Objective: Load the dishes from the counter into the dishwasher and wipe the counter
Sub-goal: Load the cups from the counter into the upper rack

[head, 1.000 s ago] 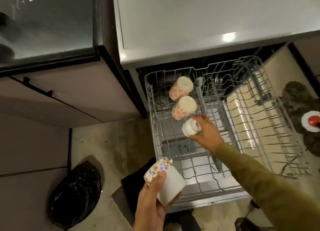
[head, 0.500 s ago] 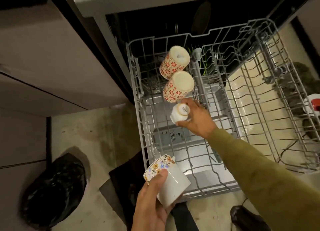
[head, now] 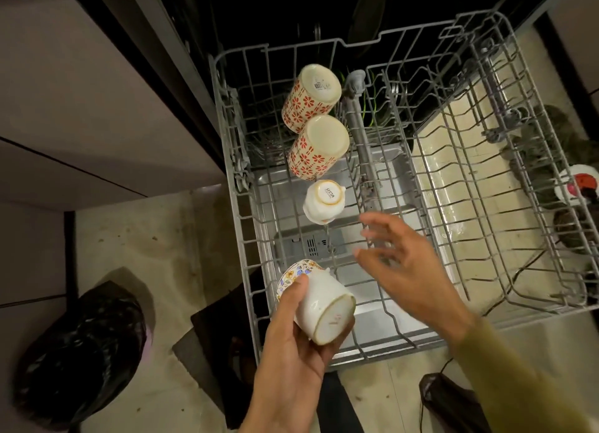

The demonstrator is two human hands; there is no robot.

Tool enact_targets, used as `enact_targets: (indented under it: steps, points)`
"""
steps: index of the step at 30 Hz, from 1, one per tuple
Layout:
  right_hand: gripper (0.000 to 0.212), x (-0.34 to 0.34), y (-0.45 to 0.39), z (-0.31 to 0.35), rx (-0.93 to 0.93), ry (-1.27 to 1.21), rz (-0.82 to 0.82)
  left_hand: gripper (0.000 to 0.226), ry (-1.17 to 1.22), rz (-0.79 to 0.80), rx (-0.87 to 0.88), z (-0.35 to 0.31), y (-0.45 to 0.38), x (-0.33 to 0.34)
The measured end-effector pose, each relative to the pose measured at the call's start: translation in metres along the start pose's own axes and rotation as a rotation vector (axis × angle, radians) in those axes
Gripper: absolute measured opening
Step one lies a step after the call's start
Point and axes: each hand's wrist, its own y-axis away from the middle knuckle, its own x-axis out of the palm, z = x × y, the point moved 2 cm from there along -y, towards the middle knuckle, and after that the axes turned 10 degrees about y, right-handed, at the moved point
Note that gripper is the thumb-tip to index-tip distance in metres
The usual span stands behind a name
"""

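Observation:
The grey wire dishwasher rack is pulled out in front of me. Two red-flowered mugs lie upside down along its left column. Below them a small white cup sits base up. My left hand grips a white cup with a floral rim over the rack's front left corner, its base facing me. My right hand hovers with fingers spread just right of and below the small white cup, touching nothing.
A black rubbish bag sits on the floor at the left beside the cabinet fronts. A dark mat lies under the rack's front left corner. The open dishwasher door shows beneath the rack. The rack's right half holds only tines.
My right hand let go of the small white cup, now resting in the rack, and drew back to the right. My left hand raised and tilted the floral cup base up.

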Motion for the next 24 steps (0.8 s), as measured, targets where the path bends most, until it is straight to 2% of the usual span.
enact_targets:
  steps: [3,6,9,13,17,21,24]
  points:
    - [0.052,0.003,0.047,0.005,-0.039,-0.028,0.1,0.043,-0.013,-0.017,-0.007,0.007,-0.006,-0.001]
    - [0.066,0.012,0.074,0.008,-0.119,-0.03,0.234,0.037,-0.062,-0.023,-0.007,0.012,-0.009,-0.003]
    - [0.081,0.021,0.079,0.006,-0.176,0.108,0.269,0.039,-0.063,0.007,-0.029,0.016,-0.012,-0.004]
    - [0.087,0.028,0.073,0.003,-0.237,0.244,0.191,0.049,-0.082,0.059,-0.095,0.023,-0.019,-0.004]
    - [0.079,0.029,0.062,-0.002,-0.251,0.293,0.021,0.058,-0.089,0.11,-0.164,0.028,-0.026,-0.006]
    - [0.072,0.021,0.032,-0.002,-0.281,0.316,-0.118,0.06,-0.077,0.054,-0.128,0.027,-0.032,-0.007]
    - [0.072,0.018,0.003,-0.002,-0.264,0.312,-0.109,0.053,-0.086,-0.006,-0.08,0.026,-0.033,-0.012]
